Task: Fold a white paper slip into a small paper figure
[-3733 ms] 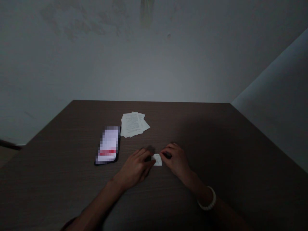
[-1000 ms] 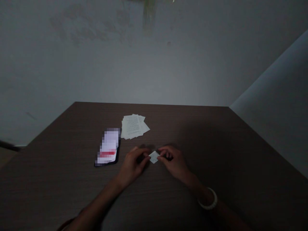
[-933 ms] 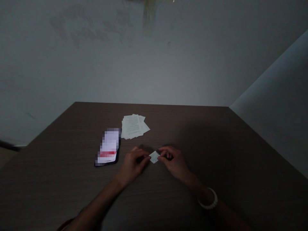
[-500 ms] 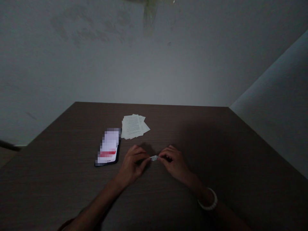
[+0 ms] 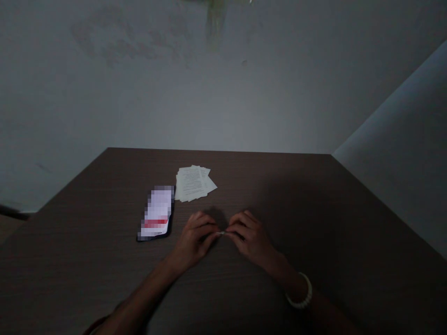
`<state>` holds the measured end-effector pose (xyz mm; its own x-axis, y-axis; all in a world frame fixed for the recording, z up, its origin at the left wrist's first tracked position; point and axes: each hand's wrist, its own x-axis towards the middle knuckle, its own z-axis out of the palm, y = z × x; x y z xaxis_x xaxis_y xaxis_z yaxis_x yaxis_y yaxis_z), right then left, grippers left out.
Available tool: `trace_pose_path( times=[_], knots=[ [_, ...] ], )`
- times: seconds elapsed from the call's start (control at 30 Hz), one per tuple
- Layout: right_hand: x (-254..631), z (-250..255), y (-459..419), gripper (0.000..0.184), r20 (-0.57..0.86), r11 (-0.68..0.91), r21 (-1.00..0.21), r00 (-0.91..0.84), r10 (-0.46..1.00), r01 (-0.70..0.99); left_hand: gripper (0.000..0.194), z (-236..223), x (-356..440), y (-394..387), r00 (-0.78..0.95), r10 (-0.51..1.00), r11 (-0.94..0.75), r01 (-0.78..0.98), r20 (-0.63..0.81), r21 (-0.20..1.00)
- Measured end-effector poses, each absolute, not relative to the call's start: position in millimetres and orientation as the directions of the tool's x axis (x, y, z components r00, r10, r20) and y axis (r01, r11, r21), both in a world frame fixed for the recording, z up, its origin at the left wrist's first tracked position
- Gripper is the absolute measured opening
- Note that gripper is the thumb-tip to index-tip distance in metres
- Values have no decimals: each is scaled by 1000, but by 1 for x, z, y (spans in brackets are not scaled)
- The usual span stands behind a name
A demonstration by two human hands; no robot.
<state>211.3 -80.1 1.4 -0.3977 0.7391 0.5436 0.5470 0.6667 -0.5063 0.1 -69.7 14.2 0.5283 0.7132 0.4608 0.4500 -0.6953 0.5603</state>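
Note:
Between my two hands is a small, thin piece of folded white paper [image 5: 222, 232], mostly covered by the fingers. My left hand [image 5: 196, 236] pinches its left end between thumb and fingers. At the other end, the thumb and fingers of my right hand [image 5: 249, 238] are closed on it too. Both hands are low over the brown table [image 5: 223, 298], fingertips a short gap apart. A pale beaded bracelet [image 5: 307, 293] circles my right wrist. Just beyond the hands, to the left, lies a loose stack of printed paper sheets [image 5: 193, 184].
A phone [image 5: 156, 214] with a lit, blurred screen lies left of my left hand, its upper corner close to the paper stack. Behind the table's far edge rises a stained grey wall [image 5: 223, 102]. Another wall [image 5: 401, 139] borders the right side.
The folded paper shows less of its face now, seen as a thin strip. My fingertips have come a little closer together, the right ones moving slightly left.

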Motion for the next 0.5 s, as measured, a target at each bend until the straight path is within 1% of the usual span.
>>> trace_pose_path(
  times=[0.2,0.33,0.4,0.5],
  knots=[
    [215,-1,-81,9,560,663,-449,-390,731,599,15,13,-4,-70,556,690,-722,479,464,499],
    [218,-2,-80,6,563,653,-384,-395,726,652,18,14,-6,-70,576,673,-738,564,463,371],
    [218,-1,-79,8,562,655,-339,-413,717,676,20,14,-7,-70,585,666,-739,602,462,303],
    [218,0,-79,12,559,669,-272,-452,695,692,21,14,-6,-69,602,650,-746,623,464,236]
  ],
)
